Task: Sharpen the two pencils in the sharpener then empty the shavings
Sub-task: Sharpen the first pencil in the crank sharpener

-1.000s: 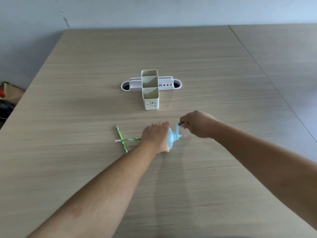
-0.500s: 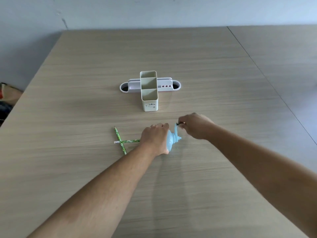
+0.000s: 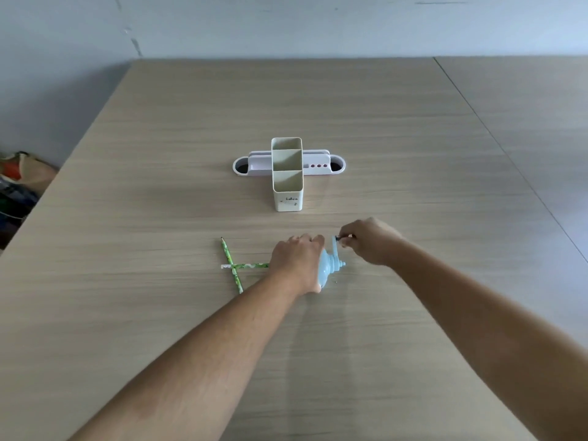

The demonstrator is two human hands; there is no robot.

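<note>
My right hand (image 3: pixel 370 241) pinches crank (image 3: pixel 338 241), handle still near top — little change; left hand (image 3: pixel 297 262) clamps sharpener (image 3: pixel 329 270), pencil (image 3: pixel 249 266) inside, grinding continues.

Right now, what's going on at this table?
A person is sharpening a pencil. The left hand steadies a light blue sharpener on the table, with one green pencil sticking out of it. The right hand pinches the crank handle. A second green pencil lies crossed under it.
</note>
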